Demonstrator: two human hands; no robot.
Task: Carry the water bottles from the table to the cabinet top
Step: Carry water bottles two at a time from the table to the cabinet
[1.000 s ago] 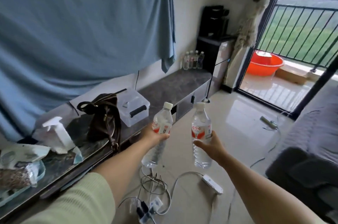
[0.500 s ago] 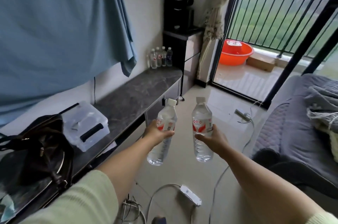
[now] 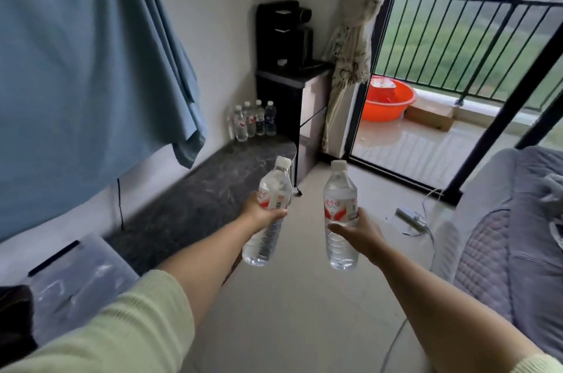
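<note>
My left hand grips a clear water bottle with a red label, tilted slightly right, held over the edge of the dark marble cabinet top. My right hand grips a second, upright water bottle above the floor. Both bottles have white caps. Several more bottles stand in a row at the cabinet top's far end, against the wall.
A clear plastic box and a dark bag sit on the cabinet's near end. A tall black cabinet with a machine stands in the corner. A grey sofa is right; a power strip and cables lie on the floor.
The view has advanced along the cabinet toward the far row of bottles, which now look closer. Both hands still hold their bottles; bag and box have slid to the lower left.
</note>
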